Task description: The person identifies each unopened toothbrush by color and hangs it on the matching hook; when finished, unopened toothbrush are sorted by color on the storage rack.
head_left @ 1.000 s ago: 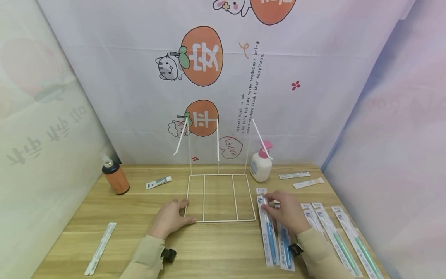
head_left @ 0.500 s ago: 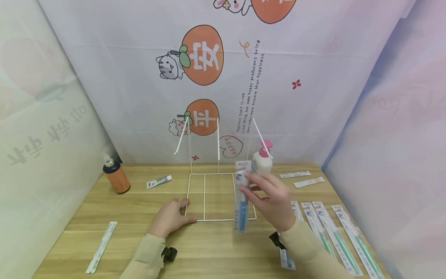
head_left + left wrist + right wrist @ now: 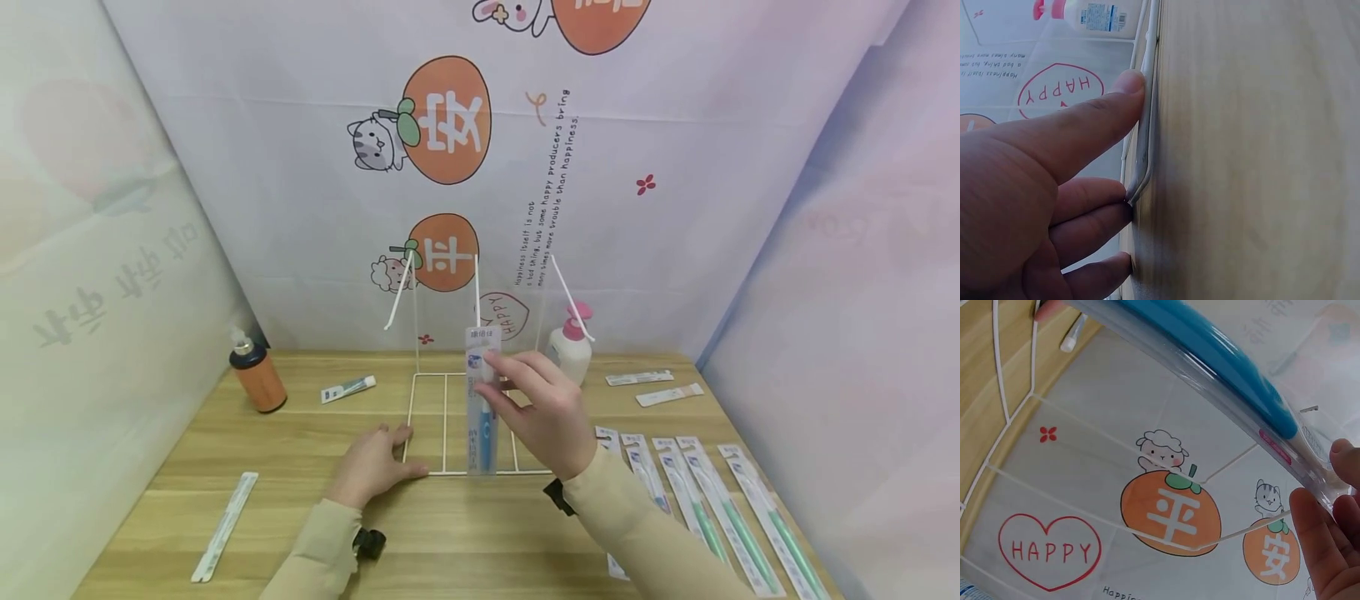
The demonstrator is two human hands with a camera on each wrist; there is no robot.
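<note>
My right hand [image 3: 543, 408] pinches a blue toothbrush [image 3: 486, 442] in clear packaging between thumb and fingers. The pack hangs upright in front of the middle hook of a white wire rack [image 3: 446, 425], its top end close to the hook's tip; whether they touch cannot be told. Three long hooks slope forward from the rack's uprights. At the base's front left corner my left hand [image 3: 367, 467] holds the rack, thumb on the front wire [image 3: 1145, 106] and fingers at the side. In the right wrist view the toothbrush's blue handle [image 3: 1222, 356] crosses above the rack wires.
Several packaged toothbrushes [image 3: 757, 500] lie at the right. A pink-topped pump bottle [image 3: 570, 354] stands behind the rack; an orange bottle [image 3: 260, 383] and a small tube [image 3: 348, 389] are left. Slim packs lie at the left [image 3: 225, 527] and back right [image 3: 639, 378].
My right hand has picked up the blue toothbrush pack from the table beside the rack, raised it and carried it left to the middle hook. My left hand has stayed at the rack's corner.
</note>
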